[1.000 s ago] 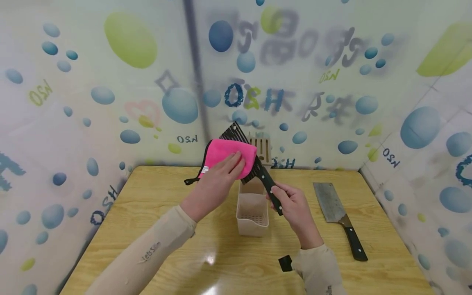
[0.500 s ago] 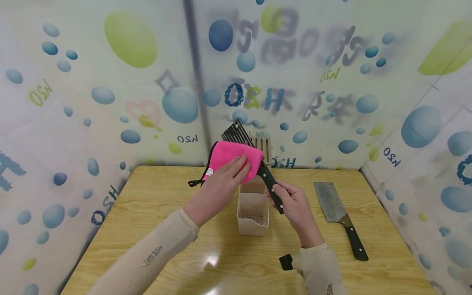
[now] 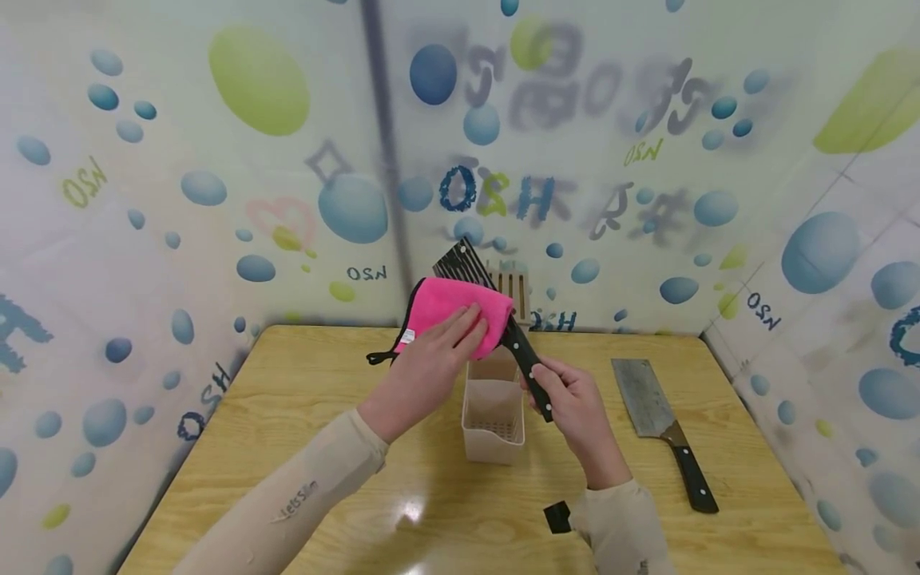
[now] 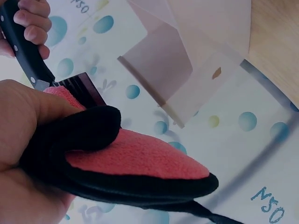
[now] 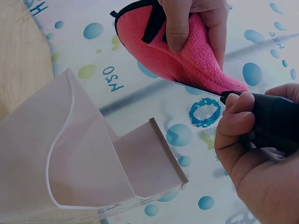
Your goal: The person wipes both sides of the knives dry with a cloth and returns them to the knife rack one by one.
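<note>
My right hand (image 3: pixel 571 395) is wrapped round the handle of a knife (image 3: pixel 519 345), held tilted in the air toward the table's (image 3: pixel 287 415) back edge, clear of the two-part holder (image 3: pixel 493 451). My left hand (image 3: pixel 427 367) pinches a pink cloth (image 3: pixel 446 303) folded over the blade. I take this to be the wiping step; the next move calls for a steady right grip and a stroke along the blade, left fingers kept off the sharp edge. Only the head view shows the second knife (image 3: pixel 652 407), lying near the table's right edge. That view hides my left thumb; the right wrist view shows it pressing the cloth, with a thin line of blade below, edge or spine I cannot tell. The left wrist view shows the cloth's black trim doubled over.
</note>
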Available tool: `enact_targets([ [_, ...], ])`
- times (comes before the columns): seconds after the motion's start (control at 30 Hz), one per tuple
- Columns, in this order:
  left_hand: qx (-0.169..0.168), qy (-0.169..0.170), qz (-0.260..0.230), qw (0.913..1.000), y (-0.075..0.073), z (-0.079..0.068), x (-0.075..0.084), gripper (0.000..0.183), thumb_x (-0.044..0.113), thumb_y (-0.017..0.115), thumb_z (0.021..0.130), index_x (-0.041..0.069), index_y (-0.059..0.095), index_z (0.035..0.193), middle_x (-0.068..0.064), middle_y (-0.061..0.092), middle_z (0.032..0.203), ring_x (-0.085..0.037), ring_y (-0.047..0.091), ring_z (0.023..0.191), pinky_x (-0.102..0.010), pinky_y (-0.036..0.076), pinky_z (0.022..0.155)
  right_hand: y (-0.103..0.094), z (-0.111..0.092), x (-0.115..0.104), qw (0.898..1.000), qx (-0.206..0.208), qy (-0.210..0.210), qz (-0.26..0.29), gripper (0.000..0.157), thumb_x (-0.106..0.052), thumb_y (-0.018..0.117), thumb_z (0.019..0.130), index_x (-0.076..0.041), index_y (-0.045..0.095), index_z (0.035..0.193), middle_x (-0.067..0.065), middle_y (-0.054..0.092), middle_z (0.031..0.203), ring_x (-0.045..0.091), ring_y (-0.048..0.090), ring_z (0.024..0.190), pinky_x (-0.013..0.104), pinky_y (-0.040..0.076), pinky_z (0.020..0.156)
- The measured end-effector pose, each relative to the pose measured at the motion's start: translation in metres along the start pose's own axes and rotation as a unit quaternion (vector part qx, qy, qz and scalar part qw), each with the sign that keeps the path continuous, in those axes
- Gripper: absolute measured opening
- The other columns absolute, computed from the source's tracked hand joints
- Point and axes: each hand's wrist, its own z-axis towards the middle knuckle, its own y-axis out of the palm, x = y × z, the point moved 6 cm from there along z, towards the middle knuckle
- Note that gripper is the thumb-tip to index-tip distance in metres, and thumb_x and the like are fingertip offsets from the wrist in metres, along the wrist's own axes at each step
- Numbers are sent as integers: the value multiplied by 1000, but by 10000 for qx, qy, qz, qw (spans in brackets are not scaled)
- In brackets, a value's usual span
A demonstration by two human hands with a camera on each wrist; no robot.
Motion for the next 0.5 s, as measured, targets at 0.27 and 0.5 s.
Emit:
enact_targets([
  [0.27,-114,-239,-78,9996,2,-1,-11,58,-6,68,94,-1,52,149,-20,47,157,-33,48,144,-42,47,113,1,-2,0,9999,-66,64,-48,31,-10,48,109,10,68,120,16,65,88,20,59,71,27,54,68],
  [0.5,-144,-291,-176,9993,1,3,-18,59,-8,66,93,-1,51,150,-21,45,158,-34,47,145,-43,47,113,-1,-4,-2,9999,0,154,-59,32,-9,49,109,11,66,128,18,68,90,19,60,72,26,56,69],
])
